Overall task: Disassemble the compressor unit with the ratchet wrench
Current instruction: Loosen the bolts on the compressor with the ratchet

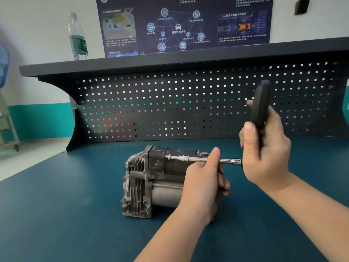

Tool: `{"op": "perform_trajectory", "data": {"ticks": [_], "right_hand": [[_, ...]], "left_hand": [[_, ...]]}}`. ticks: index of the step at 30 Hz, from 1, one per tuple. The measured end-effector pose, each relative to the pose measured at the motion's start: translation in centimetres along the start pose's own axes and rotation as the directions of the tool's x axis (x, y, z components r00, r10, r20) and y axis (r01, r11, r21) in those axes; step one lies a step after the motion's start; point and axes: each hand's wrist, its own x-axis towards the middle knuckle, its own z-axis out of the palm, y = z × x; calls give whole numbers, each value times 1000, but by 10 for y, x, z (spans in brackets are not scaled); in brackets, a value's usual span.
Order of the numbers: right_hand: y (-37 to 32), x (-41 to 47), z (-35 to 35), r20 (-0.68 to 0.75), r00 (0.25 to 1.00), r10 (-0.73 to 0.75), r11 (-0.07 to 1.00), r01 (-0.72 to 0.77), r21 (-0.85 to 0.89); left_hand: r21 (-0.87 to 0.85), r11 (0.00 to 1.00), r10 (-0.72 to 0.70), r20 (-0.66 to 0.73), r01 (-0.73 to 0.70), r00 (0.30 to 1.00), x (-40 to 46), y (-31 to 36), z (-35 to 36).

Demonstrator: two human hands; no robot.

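Your grey, ribbed cast-metal compressor unit point(151, 183) lies on its side on the dark teal workbench top point(66, 205), near the middle of the bench and just in front of the black perforated metal back panel point(188, 103). Its finned end cover faces left, and the smooth silver cylinder of its lower body runs off to the right, under your left hand.

Your right hand point(266, 152) grips the black handle of the ratchet wrench point(259, 108), fingers and thumb curled round it, with the handle standing nearly upright and tilted slightly to the right. From the wrench head, hidden behind that hand, a long chrome extension bar point(200, 159) runs level to the left, and its bit end meets a fastener on the upper side of the compressor's dark housing.

Your left hand point(204, 182) sits against the right part of the compressor, with its thumb raised against the extension bar about midway along it; the other fingers are curled below, and you cannot tell whether they clasp the body or only rest there.

On the black shelf point(132, 63) above the panel, at the left, stands 1 clear plastic water bottle with a green label point(77, 37). A dark blue poster with diagrams point(185, 23) hangs on the wall behind.
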Motion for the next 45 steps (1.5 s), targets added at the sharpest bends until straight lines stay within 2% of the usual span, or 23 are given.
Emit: {"op": "perform_trajectory", "data": {"ticks": [3,6,8,10,12,14,16,18,20,23,24,25,27,28,30,32,34,35,37,38,39,42,45], "right_hand": [[3,4,3,26,940,341,940,-341,1],[13,12,6,111,669,735,672,-697,-250],[14,13,5,118,609,784,614,-735,-287],[14,9,4,90,785,614,785,-594,-176],[1,7,2,2,973,231,970,-230,-78],[-1,3,0,-7,997,-76,993,75,-94],[3,-1,-1,0,993,-119,991,119,-56],[5,-1,2,-20,993,120,993,-120,5],[11,5,7,44,854,518,855,-517,-44],[19,12,8,132,471,872,489,-848,-205],[19,11,8,131,475,870,493,-841,-225],[20,8,7,110,596,796,604,-767,-214],[10,7,4,16,932,363,925,-359,-122],[3,7,1,3,991,130,987,-129,-94],[2,3,-1,24,989,-149,986,150,-78],[5,-1,0,12,994,-105,993,106,-53],[5,0,3,-20,980,197,980,-198,-26],[8,4,5,28,912,409,912,-408,-41],[15,12,7,124,654,746,665,-719,-204],[17,14,6,149,569,809,587,-766,-263],[18,14,6,162,564,809,586,-760,-282],[11,11,3,66,894,443,890,-430,-150],[-2,9,-1,21,1000,-10,995,12,-95]], "left_hand": [[-19,1000,-3,-9,3,1000,1,0,1],[-18,1000,-6,-14,6,1000,1,-2,0],[-7,1000,-3,-14,3,1000,1,-3,1],[-5,1000,2,-9,-2,1000,0,-2,1],[-15,1000,6,-1,-6,1000,-1,0,1],[-26,1000,12,6,-12,1000,-1,2,0],[-43,999,13,8,-13,1000,-1,3,1],[-47,999,8,3,-8,1000,-1,2,1],[-38,999,7,-4,-8,1000,0,1,1],[-21,1000,8,-5,-9,1000,0,-1,0],[-11,1000,8,-4,-8,1000,-1,-1,0],[-4,1000,8,-2,-8,1000,-1,-1,0],[-6,1000,11,5,-11,1000,-1,-1,1],[-12,1000,15,10,-15,1000,-1,0,1],[-29,999,21,17,-21,1000,-1,2,1],[-48,999,16,13,-15,1000,-1,3,2],[-55,998,10,6,-9,1000,-1,2,1],[-53,999,10,3,-10,1000,0,1,1],[-48,999,11,0,-11,1000,0,-1,0],[-40,999,10,-1,-10,1000,0,-2,0],[-29,1000,9,-2,-9,1000,0,-2,0],[-26,1000,9,0,-9,1000,0,-1,1],[-47,999,20,0,-20,1000,-2,2,3]]}}
